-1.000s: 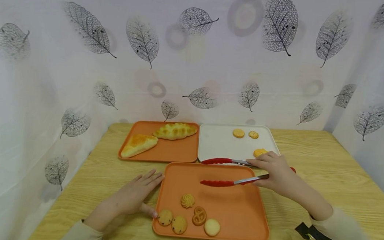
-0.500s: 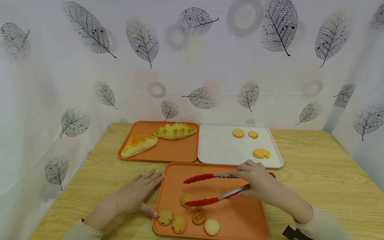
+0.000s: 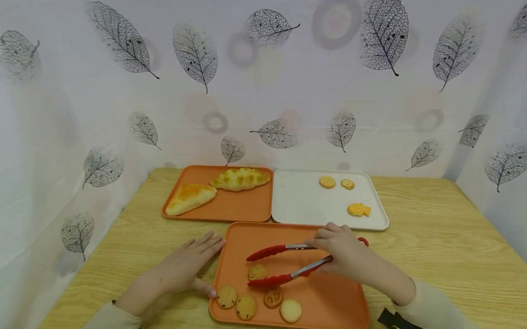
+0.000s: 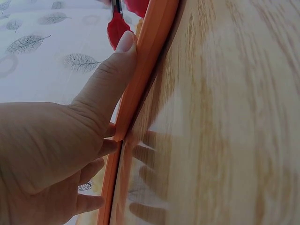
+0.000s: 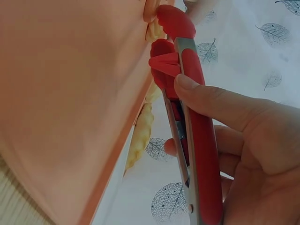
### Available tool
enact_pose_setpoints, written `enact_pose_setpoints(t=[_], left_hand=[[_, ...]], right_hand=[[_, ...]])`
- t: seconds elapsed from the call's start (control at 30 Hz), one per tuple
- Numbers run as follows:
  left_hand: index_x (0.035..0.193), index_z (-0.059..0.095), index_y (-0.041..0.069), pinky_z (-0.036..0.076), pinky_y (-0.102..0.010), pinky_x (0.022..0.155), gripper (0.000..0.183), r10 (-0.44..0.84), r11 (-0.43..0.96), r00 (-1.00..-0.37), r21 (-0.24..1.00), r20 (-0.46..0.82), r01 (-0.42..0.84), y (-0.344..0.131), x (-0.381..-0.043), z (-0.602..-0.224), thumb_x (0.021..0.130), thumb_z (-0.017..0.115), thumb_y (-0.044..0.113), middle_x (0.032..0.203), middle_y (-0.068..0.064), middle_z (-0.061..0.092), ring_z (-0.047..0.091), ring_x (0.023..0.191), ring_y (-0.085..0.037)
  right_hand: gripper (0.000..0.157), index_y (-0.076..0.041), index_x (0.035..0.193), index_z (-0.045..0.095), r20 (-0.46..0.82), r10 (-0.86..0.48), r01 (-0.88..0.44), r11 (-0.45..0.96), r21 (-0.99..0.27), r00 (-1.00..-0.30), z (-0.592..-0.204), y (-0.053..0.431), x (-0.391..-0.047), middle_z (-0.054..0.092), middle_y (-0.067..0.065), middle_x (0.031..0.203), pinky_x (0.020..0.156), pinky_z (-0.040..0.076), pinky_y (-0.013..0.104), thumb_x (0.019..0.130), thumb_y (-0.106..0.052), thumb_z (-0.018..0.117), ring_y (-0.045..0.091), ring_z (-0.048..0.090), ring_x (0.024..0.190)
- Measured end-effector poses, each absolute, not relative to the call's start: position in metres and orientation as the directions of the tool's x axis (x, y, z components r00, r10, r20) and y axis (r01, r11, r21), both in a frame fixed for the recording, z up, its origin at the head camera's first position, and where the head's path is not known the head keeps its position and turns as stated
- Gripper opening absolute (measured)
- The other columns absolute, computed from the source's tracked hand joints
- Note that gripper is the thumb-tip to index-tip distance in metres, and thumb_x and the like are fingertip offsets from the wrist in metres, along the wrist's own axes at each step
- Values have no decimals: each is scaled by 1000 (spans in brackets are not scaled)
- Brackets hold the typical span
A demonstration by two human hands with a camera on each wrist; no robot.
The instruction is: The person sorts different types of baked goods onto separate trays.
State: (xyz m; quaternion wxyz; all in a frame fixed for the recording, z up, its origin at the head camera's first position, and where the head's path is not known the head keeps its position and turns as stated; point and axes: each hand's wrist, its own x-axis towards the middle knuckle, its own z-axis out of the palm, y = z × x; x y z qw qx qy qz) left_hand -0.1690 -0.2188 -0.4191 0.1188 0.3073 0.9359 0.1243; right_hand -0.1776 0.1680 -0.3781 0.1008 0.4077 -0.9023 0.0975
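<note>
My right hand (image 3: 342, 250) grips a pair of red-tipped metal tongs (image 5: 201, 140), thumb on one arm and fingers round the other. The tongs' tips are spread, one on each side of a swirl-shaped cookie (image 3: 257, 273) on the front orange tray (image 3: 327, 309). The lower tip overlaps the pretzel-shaped cookie (image 3: 273, 298) in the head view. With straight fingers, my left hand (image 3: 180, 267) rests at the tray's left edge, its thumb (image 4: 105, 77) against the rim. Two speckled round cookies (image 3: 246, 307) and a plain round one (image 3: 291, 311) lie along the tray's near side.
Behind it, another orange tray (image 3: 242, 211) carries a braided bread (image 3: 241, 179) and a triangular bread (image 3: 191, 199). Beside that, a white tray (image 3: 302, 202) holds a fish-shaped cracker (image 3: 359, 209) and two small round ones. A leaf-print curtain surrounds the wooden table (image 3: 440, 235).
My right hand has brought the tongs left and toward me, from the white tray's near edge to around the swirl cookie. My left hand has stayed in place.
</note>
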Motion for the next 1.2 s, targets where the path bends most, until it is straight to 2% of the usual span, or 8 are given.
enact_pose_setpoints(t=[0.23,0.53,0.8,1.2], left_hand=[[155,24,7,23,-65,115,112,606,777,-782,311,-141,546,-219,-169,-419,72,60,73,161,-15,25,14,151,-37],[156,24,7,24,-64,115,113,604,780,-784,310,-146,543,-218,-169,-420,72,61,73,161,-14,25,14,151,-36],[156,23,7,23,-65,115,114,602,781,-785,314,-148,540,-218,-169,-420,71,59,74,161,-14,24,14,151,-37],[156,23,8,23,-65,115,113,600,781,-786,323,-151,534,-218,-168,-419,72,60,73,162,-14,24,13,152,-36]], right_hand=[[43,-14,105,75,247,-691,-726,681,-94,-680,-377,166,-178,65,-6,92,66,31,25,66,-24,89,15,51,88],[46,-14,104,75,246,-676,-708,704,-63,-694,-376,167,-178,64,-7,88,66,31,25,63,-27,91,14,50,85],[43,-15,102,76,283,-650,-692,717,-80,-706,-374,177,-178,67,-7,89,65,30,24,63,-24,90,14,53,86],[47,-13,103,77,344,-580,-639,765,-81,-738,-371,206,-181,65,-6,83,62,28,27,62,-33,90,17,53,83]])
